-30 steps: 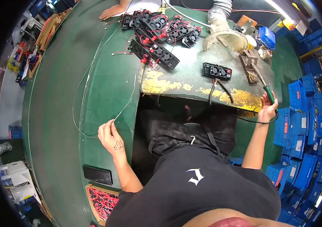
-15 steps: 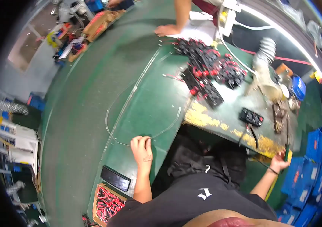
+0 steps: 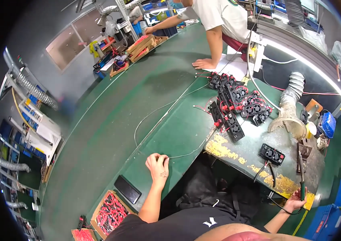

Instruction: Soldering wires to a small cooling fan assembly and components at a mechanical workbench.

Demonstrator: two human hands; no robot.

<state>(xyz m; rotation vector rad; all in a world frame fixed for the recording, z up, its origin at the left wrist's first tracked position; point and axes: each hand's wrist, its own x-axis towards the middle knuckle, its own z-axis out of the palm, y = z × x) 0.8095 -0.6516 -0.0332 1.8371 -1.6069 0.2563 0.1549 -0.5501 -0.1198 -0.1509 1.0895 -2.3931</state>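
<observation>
My left hand [image 3: 157, 166] is over the green bench surface, fingers pinched round a thin grey solder wire [image 3: 186, 154]. The wire trails off toward the right and loops away across the bench. My right hand [image 3: 296, 201], at the right edge of the worktop, is wrapped round the green handle of a soldering iron [image 3: 302, 188]. The iron points away from me, its metal shaft by a brown metal block [image 3: 306, 150]. To the left of it lies a black double-fan unit [image 3: 272, 154] with two dark leads hanging toward me.
More black fan units [image 3: 234, 100] with red wires are heaped farther back, beside a fume hose [image 3: 293, 94]. A phone [image 3: 127, 189] and a box of red and black parts [image 3: 110, 211] lie at near left. Across the bench, a co-worker's hand [image 3: 205, 64] rests flat. Blue bins [image 3: 323, 223] stand right.
The view has tilted up, so the bench items sit lower and more of the co-worker shows. Both my hands keep their holds on the wire and the iron.
</observation>
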